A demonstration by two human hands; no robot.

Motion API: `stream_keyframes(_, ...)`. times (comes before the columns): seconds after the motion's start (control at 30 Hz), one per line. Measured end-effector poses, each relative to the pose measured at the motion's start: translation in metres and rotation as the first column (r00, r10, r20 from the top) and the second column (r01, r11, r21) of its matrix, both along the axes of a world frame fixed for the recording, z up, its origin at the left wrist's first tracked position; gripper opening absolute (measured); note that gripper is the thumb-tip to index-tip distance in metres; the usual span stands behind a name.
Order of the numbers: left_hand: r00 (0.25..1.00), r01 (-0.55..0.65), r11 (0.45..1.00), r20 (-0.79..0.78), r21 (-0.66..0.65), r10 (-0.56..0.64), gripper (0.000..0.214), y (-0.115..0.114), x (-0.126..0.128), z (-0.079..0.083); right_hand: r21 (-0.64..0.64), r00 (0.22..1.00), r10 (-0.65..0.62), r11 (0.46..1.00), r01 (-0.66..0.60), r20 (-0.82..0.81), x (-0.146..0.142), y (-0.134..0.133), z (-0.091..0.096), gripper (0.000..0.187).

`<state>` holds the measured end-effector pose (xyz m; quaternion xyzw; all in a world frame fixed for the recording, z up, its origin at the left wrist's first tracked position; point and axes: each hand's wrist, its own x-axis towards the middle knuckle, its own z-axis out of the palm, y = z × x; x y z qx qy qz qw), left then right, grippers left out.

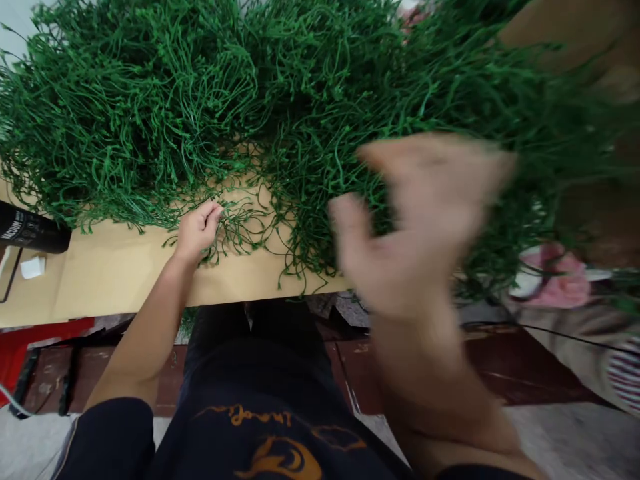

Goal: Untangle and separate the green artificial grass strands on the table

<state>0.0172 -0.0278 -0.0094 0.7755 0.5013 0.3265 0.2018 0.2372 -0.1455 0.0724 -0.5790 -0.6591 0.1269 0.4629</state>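
Observation:
A large heap of green artificial plant stems (pixel 190 113), thin and curly with small forked tips, covers most of the cardboard-coloured table surface (pixel 115 267). At the front of the heap, my left hand (pixel 197 230) is closed in a pinch low over the table. A few green stems (pixel 245 223) fan out beside its fingertips, and the exact grip point is partly hidden. My right hand (pixel 415 220) is raised in front of the heap on the right, smeared by motion. Its thumb and fingers stand apart, and nothing shows between them.
A black bottle (pixel 33 228) lies at the left edge near a small white piece (pixel 33 267). Something red (pixel 30 347) sits below the table at left. Pink cloth (pixel 560 275) and a dark cable (pixel 550 337) are at right. Brown boards (pixel 525 367) lie below.

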Motion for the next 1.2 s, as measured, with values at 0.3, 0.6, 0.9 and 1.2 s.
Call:
stream_keyframes(0.3, 0.996, 0.087, 0.996, 0.012, -0.029, -0.087, 0.028, -0.013, 0.007, 0.009, -0.158, 0.984, 0.164, 0.976, -0.152, 0.068, -0.065, 0.063, -0.071, 0.032)
stream_keyframes(0.6, 0.993, 0.092, 0.995, 0.078, -0.025, -0.09, 0.026, -0.014, 0.012, 0.008, -0.187, 0.99, 0.081, 0.981, -0.058, 0.117, -0.059, 0.064, -0.076, 0.016)
stream_keyframes(0.9, 0.997, 0.071, 0.996, 0.023, -0.057, -0.07, 0.029, -0.012, 0.01, 0.005, -0.14, 0.988, 0.146, 0.981, -0.137, 0.055, -0.037, 0.055, -0.063, 0.027)
stream_keyframes(1.2, 0.984, 0.082, 0.992, -0.148, -0.093, -0.095, 0.031, -0.016, 0.02, 0.008, 0.006, 0.951, 0.298, 0.954, -0.3, 0.087, -0.018, 0.02, -0.053, 0.03)
